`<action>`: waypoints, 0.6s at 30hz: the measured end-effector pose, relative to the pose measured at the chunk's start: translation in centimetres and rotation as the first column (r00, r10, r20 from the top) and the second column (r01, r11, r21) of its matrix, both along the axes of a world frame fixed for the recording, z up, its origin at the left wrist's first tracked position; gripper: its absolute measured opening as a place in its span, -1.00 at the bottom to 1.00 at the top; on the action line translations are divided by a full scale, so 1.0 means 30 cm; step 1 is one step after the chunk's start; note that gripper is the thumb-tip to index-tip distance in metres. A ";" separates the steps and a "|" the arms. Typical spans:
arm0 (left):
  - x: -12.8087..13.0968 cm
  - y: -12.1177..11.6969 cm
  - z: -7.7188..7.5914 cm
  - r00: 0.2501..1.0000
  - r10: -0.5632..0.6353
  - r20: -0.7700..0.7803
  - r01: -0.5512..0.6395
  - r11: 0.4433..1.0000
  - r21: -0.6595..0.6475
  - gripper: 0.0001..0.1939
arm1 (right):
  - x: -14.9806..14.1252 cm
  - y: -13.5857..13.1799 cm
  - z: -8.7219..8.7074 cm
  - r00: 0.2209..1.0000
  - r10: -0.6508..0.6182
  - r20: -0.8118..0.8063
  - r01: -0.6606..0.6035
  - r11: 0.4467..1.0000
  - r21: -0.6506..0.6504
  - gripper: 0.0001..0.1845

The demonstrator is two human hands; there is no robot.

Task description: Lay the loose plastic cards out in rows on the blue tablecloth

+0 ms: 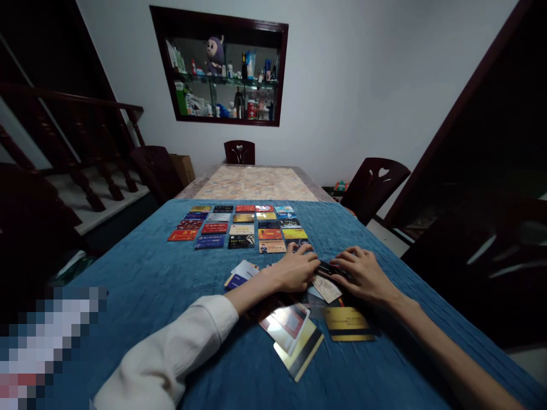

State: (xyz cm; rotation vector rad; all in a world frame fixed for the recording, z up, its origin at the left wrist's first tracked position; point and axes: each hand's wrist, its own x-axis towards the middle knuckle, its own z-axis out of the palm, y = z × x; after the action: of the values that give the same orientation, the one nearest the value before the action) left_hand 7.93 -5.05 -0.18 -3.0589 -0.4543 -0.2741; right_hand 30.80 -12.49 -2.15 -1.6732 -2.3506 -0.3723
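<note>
My left hand reaches over the loose cards with its fingers bent and spread. Its fingertips are by a dark card at the near right corner of the laid-out rows, partly covering it. Close on the right, my right hand has its fingers and thumb closed around a black card, whose left end comes up to my left hand. Beneath the hands lies a patterned pale card. Nearer to me are a gold card, a shiny red-and-white card and a yellowish striped card.
Several coloured cards lie face up in rows on the blue tablecloth. White and blue cards overlap left of my forearm. Beyond the cloth the patterned tabletop shows, with chairs around it. A pixelated patch covers the lower left.
</note>
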 end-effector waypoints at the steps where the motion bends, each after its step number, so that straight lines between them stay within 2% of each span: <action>1: 0.009 0.002 -0.005 1.000 0.003 -0.007 -0.004 1.000 -0.017 -0.70 | 0.002 -0.004 0.001 1.000 -0.005 -0.001 0.005 1.000 -0.013 -0.65; 5: 0.040 0.011 -0.029 1.000 0.009 -0.019 -0.010 0.997 -0.072 -0.64 | 0.003 -0.015 0.004 1.000 -0.012 -0.009 0.011 0.997 -0.071 -0.61; 10: 0.052 0.016 -0.052 1.000 0.010 -0.017 -0.012 0.994 -0.112 -0.68 | 0.000 -0.015 -0.006 0.999 -0.006 -0.045 0.001 0.993 -0.114 -0.59; 18: 0.039 0.011 -0.043 0.999 0.051 -0.004 -0.051 0.995 -0.085 -0.73 | -0.013 -0.016 -0.021 0.993 0.068 -0.095 -0.077 0.993 -0.089 -0.60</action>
State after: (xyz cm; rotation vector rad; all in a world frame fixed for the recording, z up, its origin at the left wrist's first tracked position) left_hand 9.09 -4.71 -1.46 -3.1243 -0.5572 -0.2560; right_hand 30.42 -12.99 -2.78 -1.6025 -2.3864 -0.1727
